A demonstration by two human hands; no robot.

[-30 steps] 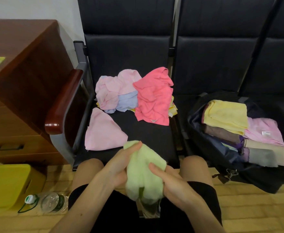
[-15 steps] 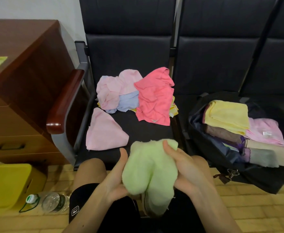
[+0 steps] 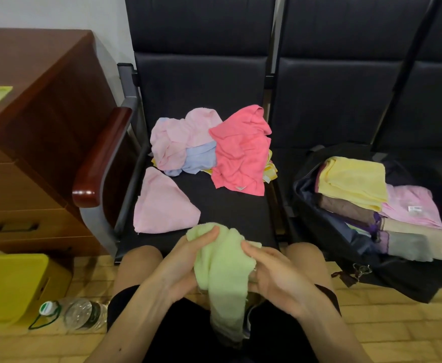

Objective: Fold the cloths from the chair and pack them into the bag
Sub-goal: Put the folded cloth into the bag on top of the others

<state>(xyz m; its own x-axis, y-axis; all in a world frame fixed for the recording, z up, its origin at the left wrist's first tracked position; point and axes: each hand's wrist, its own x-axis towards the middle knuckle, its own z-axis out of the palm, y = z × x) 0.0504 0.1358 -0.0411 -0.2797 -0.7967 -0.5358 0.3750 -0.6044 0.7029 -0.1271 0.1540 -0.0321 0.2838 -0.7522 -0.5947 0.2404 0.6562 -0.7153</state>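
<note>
Far left: wooden desk [image 3: 39,82], yellow box [image 3: 8,286] and a plastic bottle [image 3: 76,314] on the floor, none of it part of the job.

On the chair [image 3: 201,85] seat: one pale pink cloth [image 3: 162,205] lying flat near the front edge, folded to a rough triangle; behind it a loose heap [image 3: 209,145] of pink, blue and coral cloths, unfolded, with a yellow edge peeking out beneath.

Front centre, above the lap: light green cloth [image 3: 221,260] bunched and hanging down between the knees, not yet squared. Left hand [image 3: 186,265] gripping its upper left part, thumb laid over the top edge. Right hand [image 3: 275,276] closed on the right side, fingers [image 3: 254,251] pinching a fold of the fabric.

Likely step: finding corners before the first fold. Best done by sliding each hand outward along the top hem until a corner sits in each pinch, then lifting and giving a light shake so the bunched lower part drops straight. Worth keeping the hem taut between the hands; slack lets terry cloth twist and fold crooked. Folding on the free front of the seat, beside the pink triangle, would give a flatter result than folding in the air.

Right: black bag [image 3: 319,231] on the next seat, open, already holding folded yellow, brown, pink and beige cloths stacked side by side. Room seems left near the front; a compact fold would fit best.
</note>
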